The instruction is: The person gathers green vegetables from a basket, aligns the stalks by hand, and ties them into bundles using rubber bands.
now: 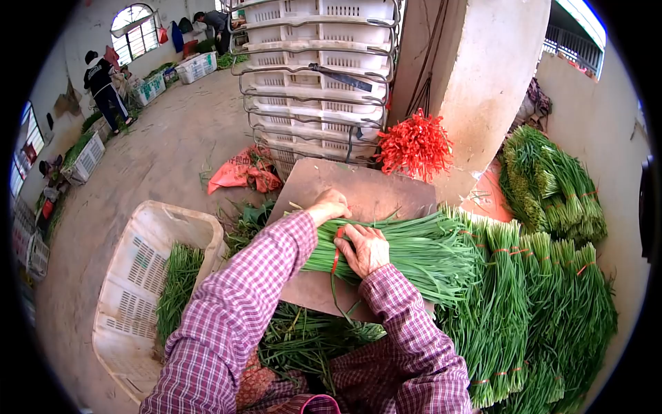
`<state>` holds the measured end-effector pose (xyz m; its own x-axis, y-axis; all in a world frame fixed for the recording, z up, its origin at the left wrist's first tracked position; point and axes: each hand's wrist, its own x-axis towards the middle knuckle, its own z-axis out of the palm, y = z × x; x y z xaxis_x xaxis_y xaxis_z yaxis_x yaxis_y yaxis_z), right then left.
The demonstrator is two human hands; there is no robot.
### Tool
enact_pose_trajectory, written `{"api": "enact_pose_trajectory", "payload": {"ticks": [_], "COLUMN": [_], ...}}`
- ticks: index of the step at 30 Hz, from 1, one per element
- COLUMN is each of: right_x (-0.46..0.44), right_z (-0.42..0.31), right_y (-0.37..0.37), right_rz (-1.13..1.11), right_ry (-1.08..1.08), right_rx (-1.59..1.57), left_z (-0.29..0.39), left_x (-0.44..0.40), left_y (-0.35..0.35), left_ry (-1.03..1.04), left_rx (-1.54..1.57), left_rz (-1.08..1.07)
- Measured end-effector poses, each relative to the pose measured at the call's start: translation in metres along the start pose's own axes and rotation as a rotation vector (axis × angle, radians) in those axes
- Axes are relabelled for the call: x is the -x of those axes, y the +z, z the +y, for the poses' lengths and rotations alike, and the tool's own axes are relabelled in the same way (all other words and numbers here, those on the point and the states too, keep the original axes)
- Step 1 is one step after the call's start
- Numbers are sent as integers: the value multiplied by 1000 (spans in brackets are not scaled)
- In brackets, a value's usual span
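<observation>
A bunch of garlic chives lies across a brown board in front of me, its leaves spreading to the right. A red tie crosses the bunch towards its left end. My right hand rests over the bunch beside the tie, fingers curled onto it and fingertips at the red strip. Just beyond the bunch's far edge, my left hand is closed, its fingertips together; what they hold, if anything, is too small to make out. A loose green strand hangs below the tie.
Tied bunches of chives are piled at right. A white crate with greens stands at left. Stacked crates rise behind the board, near a cluster of red ties by the pillar. Other people are at the back left.
</observation>
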<state>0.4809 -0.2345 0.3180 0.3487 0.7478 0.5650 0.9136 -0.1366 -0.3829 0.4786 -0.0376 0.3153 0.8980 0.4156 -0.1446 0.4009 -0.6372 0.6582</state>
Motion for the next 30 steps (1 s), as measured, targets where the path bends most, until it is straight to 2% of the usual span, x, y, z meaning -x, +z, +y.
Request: {"api": "enact_pose_trajectory", "payload": {"ticks": [1, 2, 5, 7, 8, 9, 12, 15, 19, 23, 25, 30], "right_x": [3, 5, 6, 9, 11, 13, 16, 17, 6, -8, -15, -28], "right_z": [0, 2, -10, -19, -17, -18, -23, -31, -27, -29, -29, -23], "right_y": [0, 2, -14, -18, -15, -14, -13, -13, -13, -15, -14, -11], "right_rz": [-16, 1, -118, -19, 14, 35, 15, -31, -127, -248, -353, -510], "right_ry": [35, 39, 169, 162, 162, 175, 212, 284, 350, 446, 562, 575], "right_rx": [-37, -59, -91, -109, -135, -134, -121, -56, 22, 17, 42, 142], "left_z": [-5, -9, -6, 4, 14, 11, 5, 3, 4, 2, -4, -10], "left_x": [6, 10, 43, 71, 89, 97, 119, 125, 128, 128, 122, 120], "left_y": [-5, -10, -23, -26, -26, -17, -2, 2, 0, -1, 2, 5], "left_ry": [64, 33, 168, 190, 234, 225, 256, 320, 213, 237, 259, 251], "left_rx": [161, 288, 408, 402, 200, 211, 385, 385, 397, 477, 492, 523], "left_rz": [-42, -86, -179, -170, -94, -103, 99, 155, 122, 104, 92, 78]}}
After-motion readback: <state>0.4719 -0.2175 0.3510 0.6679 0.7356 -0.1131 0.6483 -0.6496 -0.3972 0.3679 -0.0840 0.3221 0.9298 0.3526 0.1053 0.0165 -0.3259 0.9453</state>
